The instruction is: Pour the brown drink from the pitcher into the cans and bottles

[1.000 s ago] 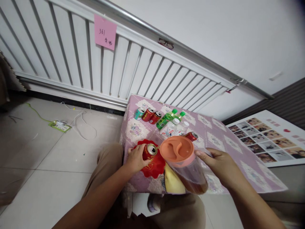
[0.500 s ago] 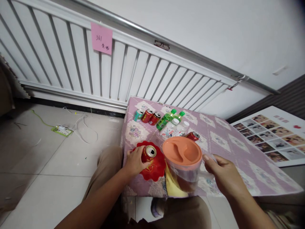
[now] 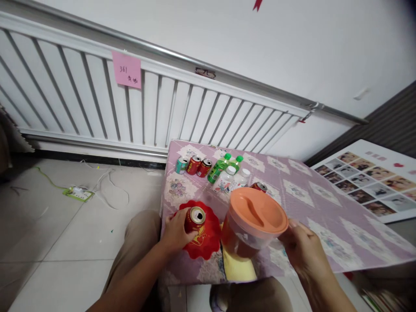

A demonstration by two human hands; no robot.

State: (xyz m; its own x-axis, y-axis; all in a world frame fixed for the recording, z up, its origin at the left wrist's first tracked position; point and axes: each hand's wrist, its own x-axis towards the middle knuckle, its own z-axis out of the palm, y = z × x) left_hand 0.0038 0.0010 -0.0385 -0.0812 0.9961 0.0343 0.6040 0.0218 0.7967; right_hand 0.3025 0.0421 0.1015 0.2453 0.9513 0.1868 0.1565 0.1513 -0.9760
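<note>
In the head view, your hands are well apart, each with its own load. Your left hand (image 3: 177, 232) is wrapped around a red can (image 3: 195, 219), its opened top facing up, over the left part of a scalloped red plate (image 3: 208, 240); your fingers hide whether the can's base touches it. Your right hand (image 3: 300, 245) is closed at the handle side of a clear pitcher (image 3: 240, 240) with an orange lid (image 3: 260, 210) and brownish liquid inside. The pitcher is tilted, just right of the plate, above a yellow cloth (image 3: 238, 268) at the near edge.

The table (image 3: 308, 208) wears a purple cover with pale floral diamonds. Toward its far left stand a teal can (image 3: 181, 165) and two red cans (image 3: 194, 165), then green bottles (image 3: 219, 168) and white-capped bottles (image 3: 224, 180). Another can (image 3: 259, 186) shows partly behind the pitcher.

Beyond the table, a white radiator (image 3: 167, 112) runs along the wall (image 3: 292, 52), with a pink note (image 3: 127, 71) hanging on it. To your right leans a photo board (image 3: 367, 177); to your left, a green-edged power strip (image 3: 78, 193) and loose cables lie on the tiled floor (image 3: 74, 242).
</note>
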